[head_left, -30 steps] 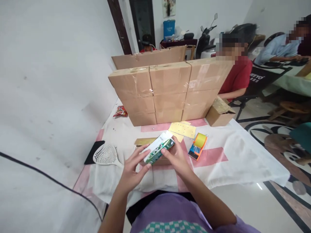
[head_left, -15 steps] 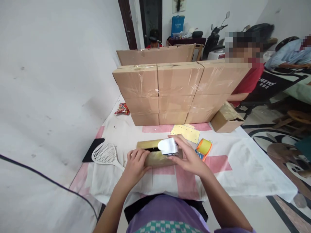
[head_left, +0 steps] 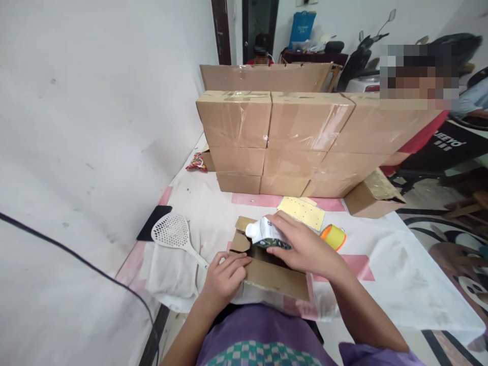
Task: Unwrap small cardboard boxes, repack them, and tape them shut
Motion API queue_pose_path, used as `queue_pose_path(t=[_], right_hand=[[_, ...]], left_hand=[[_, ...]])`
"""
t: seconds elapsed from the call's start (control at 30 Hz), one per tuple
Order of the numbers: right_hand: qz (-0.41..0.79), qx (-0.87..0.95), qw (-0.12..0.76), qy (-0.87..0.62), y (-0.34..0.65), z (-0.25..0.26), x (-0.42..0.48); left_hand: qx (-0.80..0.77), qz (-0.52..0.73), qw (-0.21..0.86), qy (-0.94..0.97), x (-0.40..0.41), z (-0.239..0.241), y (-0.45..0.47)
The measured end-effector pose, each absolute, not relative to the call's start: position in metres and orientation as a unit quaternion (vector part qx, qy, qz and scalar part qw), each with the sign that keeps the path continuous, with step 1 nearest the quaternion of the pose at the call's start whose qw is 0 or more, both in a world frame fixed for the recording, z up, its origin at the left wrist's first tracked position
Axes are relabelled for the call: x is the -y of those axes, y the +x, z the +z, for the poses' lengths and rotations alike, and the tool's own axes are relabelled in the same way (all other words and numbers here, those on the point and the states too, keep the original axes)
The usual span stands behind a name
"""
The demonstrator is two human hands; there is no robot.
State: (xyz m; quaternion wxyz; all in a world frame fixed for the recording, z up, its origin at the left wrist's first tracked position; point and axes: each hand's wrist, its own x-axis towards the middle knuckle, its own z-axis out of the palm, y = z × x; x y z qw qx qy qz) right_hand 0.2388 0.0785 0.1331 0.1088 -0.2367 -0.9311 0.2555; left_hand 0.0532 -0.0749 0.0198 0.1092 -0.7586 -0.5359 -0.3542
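A small cardboard box (head_left: pixel 277 280) lies on the cloth in front of me, its long near flap folded out towards my body and part of its dark inside showing. My left hand (head_left: pixel 225 278) has its fingers bent over the near left edge, gripping the flap. In my right hand (head_left: pixel 305 244) is a white carton with a white screw cap (head_left: pixel 267 231) and a dark patterned lower side. It is tipped over on its side just above the box opening, with the cap pointing left. The right palm hides its far end.
A wall of taped cardboard boxes (head_left: pixel 293 137) stands across the table. An open box (head_left: pixel 373 195) is at its right end. Nearby lie a yellow dotted sheet (head_left: pixel 303 212), a yellow-orange tape roll (head_left: pixel 334 237), a white slotted skimmer (head_left: pixel 171 231) and a red snack packet (head_left: pixel 197 162).
The near flap has swung out towards me and the opening is wider. The box has turned slightly. The carton is still in my right hand, its cap and printed side now clearer. The view has shifted.
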Motion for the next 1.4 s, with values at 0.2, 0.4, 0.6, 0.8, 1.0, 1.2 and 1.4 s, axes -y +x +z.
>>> queue_pose_path(t=[0.2, 0.4, 0.6, 0.8, 1.0, 1.2, 1.4], right_hand=[[0.220, 0.937, -0.080, -0.258, 0.224, 0.099, -0.069], [0.216, 0.936, -0.129, -0.246, 0.215, 0.091, -0.071], [0.218, 0.947, -0.142, -0.189, 0.216, 0.064, -0.085], [0.320, 0.932, -0.042, -0.165, 0.229, 0.067, -0.104], [0.362, 0.854, 0.280, -0.248, 0.274, 0.073, -0.113], [0.446, 0.734, 0.376, -0.347, 0.301, 0.021, -0.121], [0.489, 0.742, 0.347, -0.300, 0.305, 0.003, -0.114]], left_hand=[[0.519, -0.351, 0.099, -0.773, 0.076, 0.015, 0.057], [0.516, -0.355, 0.106, -0.772, 0.077, 0.008, 0.057], [0.539, -0.360, 0.103, -0.754, 0.072, 0.006, 0.062], [0.557, -0.369, 0.071, -0.740, 0.070, 0.008, 0.059], [0.625, -0.433, 0.060, -0.647, 0.068, 0.007, 0.050], [0.680, -0.494, 0.117, -0.529, 0.042, 0.013, 0.049], [0.663, -0.483, -0.029, -0.572, 0.038, 0.017, 0.024]])
